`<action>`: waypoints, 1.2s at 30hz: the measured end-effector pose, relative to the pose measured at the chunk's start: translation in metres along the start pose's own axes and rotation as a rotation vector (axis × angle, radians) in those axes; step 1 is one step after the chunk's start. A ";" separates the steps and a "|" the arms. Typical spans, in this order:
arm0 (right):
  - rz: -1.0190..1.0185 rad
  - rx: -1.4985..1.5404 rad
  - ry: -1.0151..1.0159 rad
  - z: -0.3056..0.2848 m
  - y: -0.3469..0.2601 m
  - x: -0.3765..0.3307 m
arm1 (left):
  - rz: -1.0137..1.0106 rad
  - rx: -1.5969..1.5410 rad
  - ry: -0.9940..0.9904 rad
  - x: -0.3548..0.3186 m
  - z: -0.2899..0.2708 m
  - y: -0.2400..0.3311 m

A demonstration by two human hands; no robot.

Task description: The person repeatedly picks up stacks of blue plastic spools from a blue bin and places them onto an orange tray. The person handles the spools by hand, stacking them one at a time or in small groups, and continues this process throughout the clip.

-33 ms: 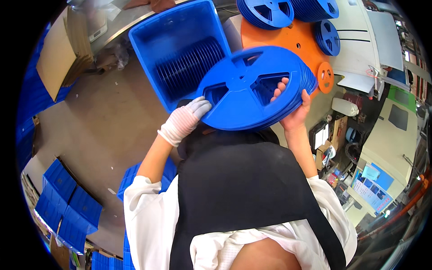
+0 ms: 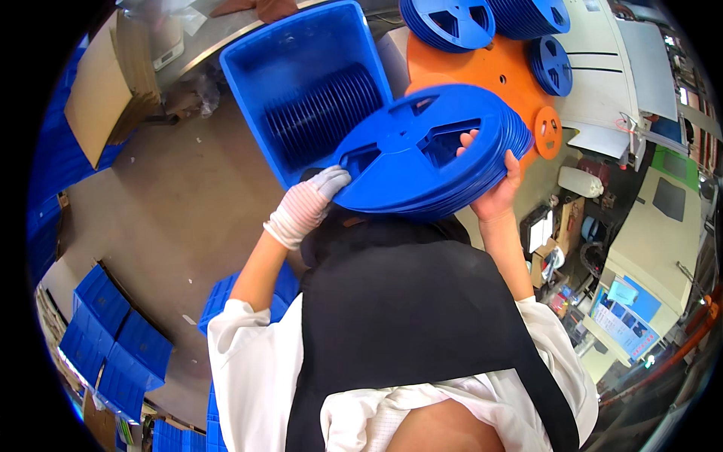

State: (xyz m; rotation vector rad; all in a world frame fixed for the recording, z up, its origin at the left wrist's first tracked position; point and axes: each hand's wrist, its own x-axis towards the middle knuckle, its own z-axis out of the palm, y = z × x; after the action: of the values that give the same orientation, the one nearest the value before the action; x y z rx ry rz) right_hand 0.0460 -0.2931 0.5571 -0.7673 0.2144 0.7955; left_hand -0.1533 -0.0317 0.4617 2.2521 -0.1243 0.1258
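A stack of blue plastic reels (image 2: 410,154) is held in front of my apron, tilted so that the top reel's spoked face and the rims of those under it show. My left hand (image 2: 305,203), in a white glove with bare-looking forearm above the cuff, is closed on the stack's left edge. On the other side my bare right hand (image 2: 493,184) grips the rim, thumb outside and fingertips showing through a window of the reel. Just beyond the stack, a blue bin (image 2: 248,90) holds a row of similar reels (image 2: 324,113) standing on edge.
An orange round-edged board (image 2: 452,64) at the far right carries several stacks of blue reels (image 2: 456,22) and a small orange disc (image 2: 547,132). Flat cardboard (image 2: 102,98) stands far left. Blue crates (image 2: 113,339) sit at lower left; a pale machine (image 2: 651,233) stands right.
The reel stack has tipped slightly, so its top face looks narrower and more of the near rims show. Both hands keep their grip.
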 end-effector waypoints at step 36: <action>0.050 0.033 0.032 -0.008 -0.001 0.004 | -1.037 -0.815 0.455 -0.090 0.048 -0.160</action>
State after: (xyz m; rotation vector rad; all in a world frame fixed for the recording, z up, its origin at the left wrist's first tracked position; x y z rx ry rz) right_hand 0.0503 -0.2973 0.5501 -0.7462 0.2755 0.8251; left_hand -0.2188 0.0362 0.2977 1.2110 1.0313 0.0106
